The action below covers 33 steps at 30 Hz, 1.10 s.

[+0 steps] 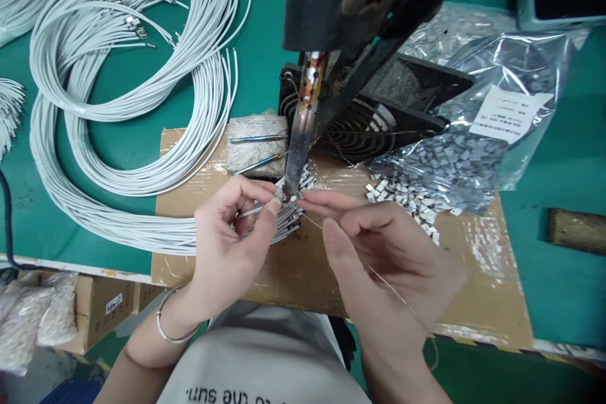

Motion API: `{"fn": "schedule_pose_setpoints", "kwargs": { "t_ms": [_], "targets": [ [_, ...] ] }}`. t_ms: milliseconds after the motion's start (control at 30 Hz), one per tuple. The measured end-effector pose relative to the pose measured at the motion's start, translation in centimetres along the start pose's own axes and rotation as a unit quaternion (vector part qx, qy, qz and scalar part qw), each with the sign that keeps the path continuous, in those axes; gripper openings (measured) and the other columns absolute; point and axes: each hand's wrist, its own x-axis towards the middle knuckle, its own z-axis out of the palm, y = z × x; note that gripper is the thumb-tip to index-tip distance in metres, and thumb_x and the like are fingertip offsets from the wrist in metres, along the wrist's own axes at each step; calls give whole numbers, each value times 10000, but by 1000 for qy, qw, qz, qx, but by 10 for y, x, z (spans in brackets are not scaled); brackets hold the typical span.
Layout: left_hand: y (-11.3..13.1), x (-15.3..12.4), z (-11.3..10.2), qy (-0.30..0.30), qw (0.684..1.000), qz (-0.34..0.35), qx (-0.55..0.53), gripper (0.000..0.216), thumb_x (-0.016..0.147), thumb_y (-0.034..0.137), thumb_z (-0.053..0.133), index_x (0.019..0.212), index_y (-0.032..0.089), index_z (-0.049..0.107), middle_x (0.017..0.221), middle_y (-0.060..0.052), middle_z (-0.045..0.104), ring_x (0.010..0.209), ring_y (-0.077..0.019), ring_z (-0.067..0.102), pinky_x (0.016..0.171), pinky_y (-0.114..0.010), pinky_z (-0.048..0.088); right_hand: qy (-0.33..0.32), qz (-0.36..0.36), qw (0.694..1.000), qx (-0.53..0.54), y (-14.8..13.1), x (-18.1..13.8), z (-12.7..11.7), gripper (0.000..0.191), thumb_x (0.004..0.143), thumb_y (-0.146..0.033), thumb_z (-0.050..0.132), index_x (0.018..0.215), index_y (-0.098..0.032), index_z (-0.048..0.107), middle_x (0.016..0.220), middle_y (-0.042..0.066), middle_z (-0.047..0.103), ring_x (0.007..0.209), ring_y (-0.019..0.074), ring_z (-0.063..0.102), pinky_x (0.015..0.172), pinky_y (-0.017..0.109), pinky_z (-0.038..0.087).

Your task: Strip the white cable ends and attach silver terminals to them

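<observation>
My left hand (231, 246) is closed, its thumb and index finger pinching the end of a white wire just left of the soldering iron tip. The soldering iron (303, 120) points down from a fixed mount, and its tip meets a small metal piece (294, 198) between my hands. My right hand (383, 252) is closed around a thin strand of solder wire (389, 287), which runs across the palm towards the tip. A bundle of white wires (161, 237) passes under my left hand, with its metal-ended tips (288, 221) fanned out behind the fingers.
More coiled white wires (127, 110) lie at left. Behind the iron stand a grey block with two metal rods (258, 145) and a black fan (360, 129). Small metal pieces (421, 208) spill beside a plastic bag (473, 139). Cardboard (468, 290) covers the front edge.
</observation>
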Motion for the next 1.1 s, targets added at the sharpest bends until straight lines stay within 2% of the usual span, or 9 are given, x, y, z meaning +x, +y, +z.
{"fn": "schedule_pose_setpoints", "kwargs": {
  "t_ms": [333, 1100],
  "targets": [
    [-1, -2, -1, -1, 1000, 21, -3, 143, 898, 113, 768, 794, 204, 730, 914, -32, 813, 730, -126, 633, 502, -230, 364, 4, -4, 1000, 5, 2, -1, 0, 220, 968, -58, 735, 860, -238, 666, 1143, 40, 864, 1009, 199, 856, 972, 355, 723],
    [-2, 0, -1, 5, 1000, 23, 11, 141, 892, 110, 782, 795, 200, 732, 920, -31, 827, 654, -109, 589, 491, -235, 367, -13, -8, 1000, -7, 5, -1, -1, 227, 951, -46, 739, 885, -251, 670, 1181, 12, 858, 1064, 160, 837, 1004, 286, 681]
  ]
}}
